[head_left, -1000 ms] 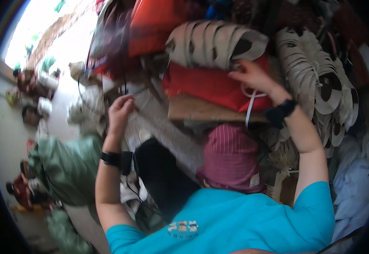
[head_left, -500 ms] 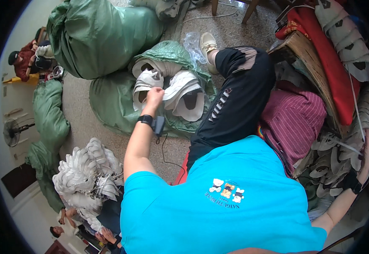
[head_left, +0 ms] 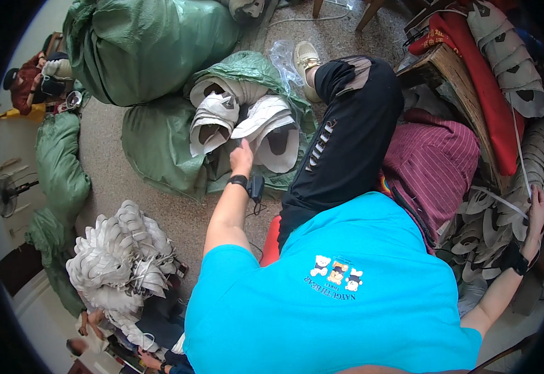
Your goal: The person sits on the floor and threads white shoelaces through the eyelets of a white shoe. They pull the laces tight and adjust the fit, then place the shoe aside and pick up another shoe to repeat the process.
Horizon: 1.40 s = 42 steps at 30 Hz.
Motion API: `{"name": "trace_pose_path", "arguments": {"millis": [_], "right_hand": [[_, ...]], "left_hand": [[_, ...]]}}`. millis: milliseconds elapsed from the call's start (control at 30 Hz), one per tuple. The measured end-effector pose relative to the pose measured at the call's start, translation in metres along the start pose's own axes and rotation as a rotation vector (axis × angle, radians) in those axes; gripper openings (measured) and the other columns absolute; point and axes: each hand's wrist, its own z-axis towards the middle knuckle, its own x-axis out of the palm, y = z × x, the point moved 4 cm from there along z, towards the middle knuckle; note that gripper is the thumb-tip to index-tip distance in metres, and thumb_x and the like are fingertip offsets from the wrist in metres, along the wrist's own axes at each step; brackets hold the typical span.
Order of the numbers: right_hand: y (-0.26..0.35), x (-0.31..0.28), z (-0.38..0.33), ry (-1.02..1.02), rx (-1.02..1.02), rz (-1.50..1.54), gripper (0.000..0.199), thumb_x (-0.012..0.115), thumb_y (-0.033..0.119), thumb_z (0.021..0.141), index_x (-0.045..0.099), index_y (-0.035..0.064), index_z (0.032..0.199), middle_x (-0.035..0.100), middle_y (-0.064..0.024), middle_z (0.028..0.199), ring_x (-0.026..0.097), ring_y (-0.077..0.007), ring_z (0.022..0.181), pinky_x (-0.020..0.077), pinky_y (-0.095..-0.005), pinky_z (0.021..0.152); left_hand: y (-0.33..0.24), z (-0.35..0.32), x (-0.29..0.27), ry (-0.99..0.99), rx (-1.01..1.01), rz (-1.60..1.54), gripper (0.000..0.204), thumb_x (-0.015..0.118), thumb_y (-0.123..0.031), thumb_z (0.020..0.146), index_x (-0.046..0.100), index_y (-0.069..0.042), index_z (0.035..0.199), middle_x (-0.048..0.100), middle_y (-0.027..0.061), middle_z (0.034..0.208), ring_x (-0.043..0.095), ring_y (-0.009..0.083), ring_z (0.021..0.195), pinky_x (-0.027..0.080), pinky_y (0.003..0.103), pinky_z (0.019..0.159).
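My left hand [head_left: 242,157] has its fingers closed at the lower edge of a white stack of shoe uppers [head_left: 264,118]. What it pinches, if anything, is too small to make out. Beside that stack, another bundle of white shoe uppers [head_left: 214,115] lies in the mouth of an opened green sack [head_left: 159,137]. Far to the right, my right hand [head_left: 537,209] is closed on a thin white strap [head_left: 519,140]. The strap runs up toward a roll of pale shoe uppers [head_left: 510,56], and grey-white uppers [head_left: 537,153] are piled around the hand.
A large full green sack [head_left: 150,50] stands behind the opened one. A wooden board [head_left: 465,81] and red cloth [head_left: 487,93] rise at the right. Left lies a heap of white uppers [head_left: 119,252]. Other people [head_left: 25,87] sit along the left side.
My left hand has shifted slightly right and toward me, down from the stacked uppers' edge. My right hand stays on the strap, moving only a little. The view has shifted slightly.
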Motion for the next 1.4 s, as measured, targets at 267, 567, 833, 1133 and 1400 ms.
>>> {"name": "trace_pose_path", "arguments": {"millis": [267, 567, 833, 1133, 1400], "right_hand": [[-0.011, -0.027, 0.007, -0.144, 0.068, 0.027, 0.035, 0.056, 0.034, 0.101, 0.070, 0.0076, 0.120, 0.067, 0.0017, 0.097, 0.052, -0.0062, 0.081, 0.0405, -0.0196, 0.072], [0.024, 0.020, 0.009, -0.132, -0.228, -0.159, 0.036, 0.054, 0.030, 0.101, 0.065, 0.0003, 0.120, 0.069, -0.0080, 0.109, 0.061, -0.0166, 0.097, 0.0456, -0.0278, 0.087], [0.248, 0.095, -0.081, -0.157, -0.501, -0.003, 0.020, 0.059, 0.011, 0.094, 0.067, 0.0021, 0.110, 0.067, -0.0098, 0.105, 0.062, -0.0215, 0.102, 0.0461, -0.0315, 0.092], [0.416, 0.162, -0.167, -0.030, -1.099, 0.409, 0.058, 0.077, 0.025, 0.083, 0.055, 0.0007, 0.131, 0.059, -0.0195, 0.123, 0.057, -0.0346, 0.113, 0.0465, -0.0416, 0.097], [0.420, 0.198, -0.172, -0.126, -0.831, 0.202, 0.071, 0.071, 0.017, 0.079, 0.041, -0.0063, 0.139, 0.046, -0.0278, 0.138, 0.049, -0.0416, 0.124, 0.0442, -0.0472, 0.102]], "left_hand": [[-0.015, -0.032, 0.034, 0.011, 0.325, 0.142, 0.049, 0.065, -0.039, 0.089, 0.064, 0.005, 0.110, 0.065, 0.0302, 0.109, 0.060, 0.0438, 0.111, 0.048, 0.049, 0.095], [-0.065, -0.045, -0.032, 0.028, 0.477, 0.051, 0.035, 0.054, -0.034, 0.086, 0.066, -0.002, 0.081, 0.066, 0.0231, 0.091, 0.062, 0.0430, 0.087, 0.049, 0.051, 0.075], [-0.160, -0.134, -0.191, -0.440, 0.984, -0.227, 0.016, 0.060, -0.014, 0.086, 0.057, -0.001, 0.078, 0.056, 0.0172, 0.075, 0.057, 0.0322, 0.066, 0.045, 0.041, 0.064], [-0.343, -0.321, -0.303, -0.819, 1.474, -0.229, 0.016, 0.061, -0.009, 0.086, 0.054, 0.000, 0.075, 0.050, 0.0138, 0.070, 0.052, 0.0310, 0.063, 0.042, 0.040, 0.060], [-0.411, -0.405, -0.224, -0.359, 1.696, -0.083, 0.025, 0.057, -0.020, 0.089, 0.051, -0.002, 0.073, 0.058, 0.0157, 0.077, 0.059, 0.0371, 0.069, 0.047, 0.044, 0.063]]}}
